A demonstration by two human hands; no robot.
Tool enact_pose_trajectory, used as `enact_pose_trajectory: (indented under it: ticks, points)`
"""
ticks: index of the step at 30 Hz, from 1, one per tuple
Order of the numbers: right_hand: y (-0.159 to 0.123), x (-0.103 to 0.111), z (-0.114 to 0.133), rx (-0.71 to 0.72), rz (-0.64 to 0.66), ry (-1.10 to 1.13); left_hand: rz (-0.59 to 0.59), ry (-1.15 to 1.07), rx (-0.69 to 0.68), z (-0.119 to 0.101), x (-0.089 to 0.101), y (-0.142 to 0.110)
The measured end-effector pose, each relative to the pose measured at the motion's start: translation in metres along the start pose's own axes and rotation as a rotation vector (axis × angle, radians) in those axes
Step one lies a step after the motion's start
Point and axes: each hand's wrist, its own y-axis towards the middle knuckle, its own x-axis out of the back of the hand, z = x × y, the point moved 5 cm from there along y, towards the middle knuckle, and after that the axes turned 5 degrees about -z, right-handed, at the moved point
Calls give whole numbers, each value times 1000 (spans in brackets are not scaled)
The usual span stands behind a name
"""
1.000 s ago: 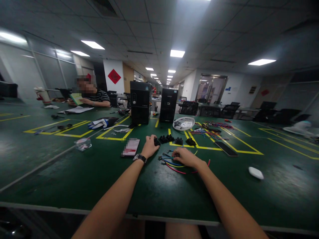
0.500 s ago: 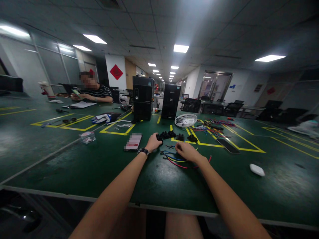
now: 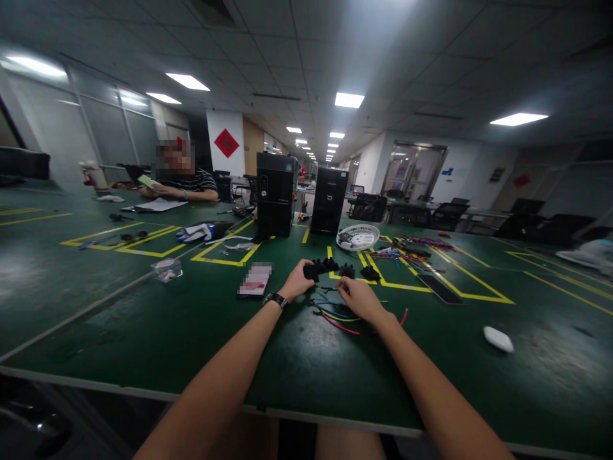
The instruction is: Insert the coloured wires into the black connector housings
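My left hand [image 3: 297, 282], with a watch on its wrist, is closed around a small black plastic part [image 3: 311, 273] just above the green table. To its right, my right hand [image 3: 357, 297] has its fingers pinched on a thin wire [image 3: 329, 289], whose dark end points toward the left hand. Below the hands lies a loose bunch of red, yellow and blue wires [image 3: 341, 317] with dark ends. Just beyond my hands stand several similar black plastic parts [image 3: 347, 271] in a row.
Two black computer towers [image 3: 276, 195] stand behind. A white basket [image 3: 357, 237], more coloured wires [image 3: 402, 257] and a dark phone [image 3: 439, 289] are at right, with a white case [image 3: 498, 339] nearer. Another phone [image 3: 255, 280] lies left. A person [image 3: 189, 182] sits far left holding paper.
My right hand has lifted away from the loose wires and moved forward with one wire. My left hand still holds the black part and has shifted slightly right. The view has turned a little.
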Motion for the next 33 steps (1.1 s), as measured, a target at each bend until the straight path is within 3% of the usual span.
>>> enact_pose_trajectory:
  ticks: [9,14,20,26,33]
  points:
    - [0,-9,-7,19,17,34,5,-329,75,-4,-10,-2]
    - [2,7,-5,41,-184,100,-17,-556,172,-8,-15,-2]
    - [1,29,15,108,-408,259,15,-675,150,-14,-20,-5]
    - [-1,26,30,186,-373,310,63,-795,239,-25,-25,-14]
    - [-2,27,28,161,-364,292,-4,-906,312,-26,-18,-10]
